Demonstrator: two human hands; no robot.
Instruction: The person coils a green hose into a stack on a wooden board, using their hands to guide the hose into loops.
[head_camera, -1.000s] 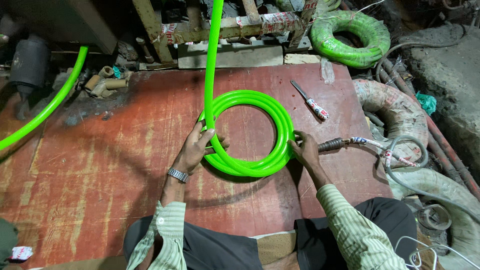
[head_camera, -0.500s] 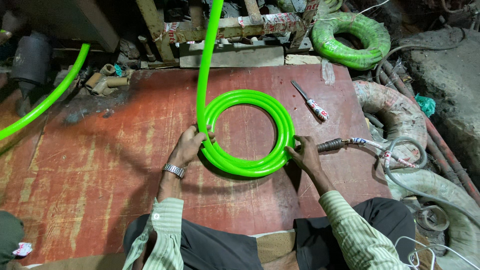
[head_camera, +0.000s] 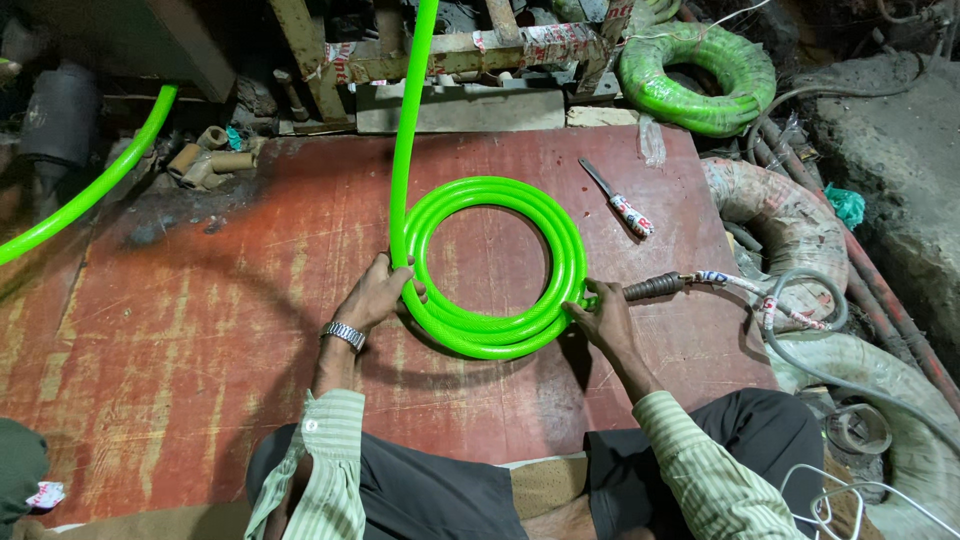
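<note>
— Where do the hands sit on that green hose coil (head_camera: 487, 265)?

— One on each side. The left hand (head_camera: 375, 297) is curled round the coil's near-left edge, right where the straight run of hose (head_camera: 410, 110) comes down from the far side and joins the loops. The right hand (head_camera: 600, 315) presses on the coil's right edge, fingers half closed over the outer loop – whether the thumb goes under, I can't quite tell from above.

— And the coil itself?

— Flat on the red bench (head_camera: 200, 330), between the two hands, several loops stacked fairly neatly.

— So how would you keep the winding tidy?

— I'd judge the left hand should guide the incoming hose so it lands on top of the last loop, not inside it, while the right hand holds the loops down and turns them evenly. Keep the ring's width constant – a slack loop would spring outwards.

— Anything in the way?

— A knife (head_camera: 618, 200) lies beyond the right hand, and a dark hose fitting (head_camera: 655, 287) ends just beside its fingertips; better to keep the coil from sliding onto either
</note>
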